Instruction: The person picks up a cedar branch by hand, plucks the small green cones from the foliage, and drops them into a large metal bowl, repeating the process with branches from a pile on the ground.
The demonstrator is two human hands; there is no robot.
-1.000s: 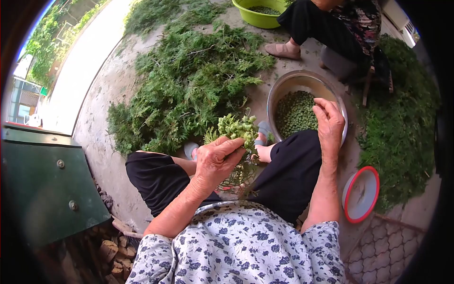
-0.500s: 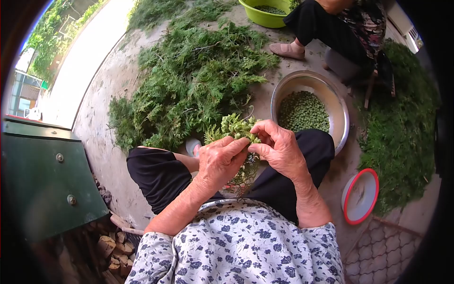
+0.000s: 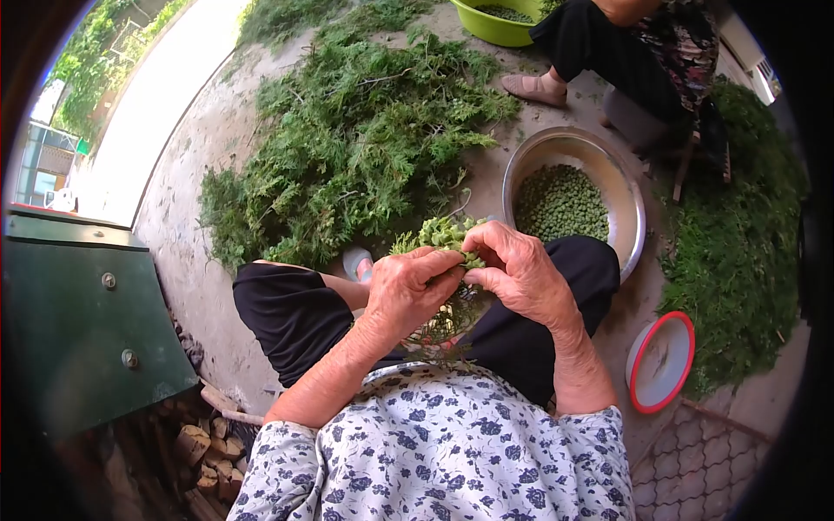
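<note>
A leafy green sprig (image 3: 440,234) with a cluster of pale green cones is held in front of my lap. My left hand (image 3: 408,291) is wrapped round it, thumb pressed on the stems. Thumb and forefinger of my right hand (image 3: 521,273) pinch at the cones on the sprig's right side; what exactly they grip is too small to tell. Beyond my right knee stands a metal basin (image 3: 632,187) partly filled with green cones (image 3: 563,204). A large heap of green branches (image 3: 347,148) lies on the ground ahead of my hands.
A co-worker in black trousers (image 3: 582,43) sits at the upper right near a lime-green tub (image 3: 495,30). More cut greenery (image 3: 734,260) lies at the right, beside a red-rimmed bowl (image 3: 685,347). At the left are a green metal box (image 3: 87,330) and chopped wood (image 3: 195,443).
Both hands have shifted slightly right relative to the frame, with the sprig between them. The surroundings appear slightly shifted too. My right hand remains at the cones.
</note>
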